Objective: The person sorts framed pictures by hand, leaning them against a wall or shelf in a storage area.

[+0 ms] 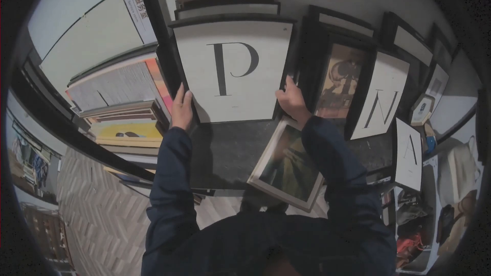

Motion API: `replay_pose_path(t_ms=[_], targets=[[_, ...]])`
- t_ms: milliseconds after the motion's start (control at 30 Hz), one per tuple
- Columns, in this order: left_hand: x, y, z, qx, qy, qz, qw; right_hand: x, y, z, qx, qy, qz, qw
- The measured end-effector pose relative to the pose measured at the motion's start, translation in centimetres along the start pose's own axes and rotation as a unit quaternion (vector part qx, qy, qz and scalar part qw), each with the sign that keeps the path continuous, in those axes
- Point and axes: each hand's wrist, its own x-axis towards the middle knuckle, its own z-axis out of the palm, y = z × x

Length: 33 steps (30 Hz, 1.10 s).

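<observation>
A picture with a large black letter P [235, 71] on white stands on the dark shelf [220, 148], leaning back against other frames. My left hand [182, 107] is closed on its left edge, thumb on the front side. My right hand [293, 99] grips the opposite edge, fingers curled mostly out of sight behind it. Below my right forearm a framed green picture [289, 163] lies slanted over the shelf's front edge. A brown figure picture [340, 76] and a letter N picture [381, 97] stand to the right of my right hand.
A letter A picture [408, 156] stands farther right. On the left, a black post [153, 15] rises beside stacked canvases [117, 87] and a yellow picture [128, 132]. Bags [458, 168] fill shelves at the lower right. Herringbone flooring [102, 199] shows below.
</observation>
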Motion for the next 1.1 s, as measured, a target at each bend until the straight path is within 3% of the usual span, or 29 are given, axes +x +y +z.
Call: replay_pose_path(t_ms=[200,400,500,767,1100], targets=[[1.1,0.2,0.9,0.006,-0.010,-0.018,1.000,1.1,-1.6,-1.1,-0.039,-0.039,0.069,0.996],[1.6,0.5,0.3,0.033,-0.010,-0.024,0.999,2.9,-1.0,0.5,-0.051,-0.032,0.060,0.996],[2.3,0.4,0.2,0.041,-0.025,-0.007,0.999,4.0,0.3,1.7,-0.056,0.035,0.008,0.998],[2.5,2.0,0.2,0.028,-0.032,-0.069,0.997,2.6,-4.8,0.3,-0.060,-0.022,0.077,0.995],[3.5,1.2,0.6,-0.002,-0.031,-0.068,0.997,3.2,-5.3,0.7,-0.039,-0.011,0.088,0.995]])
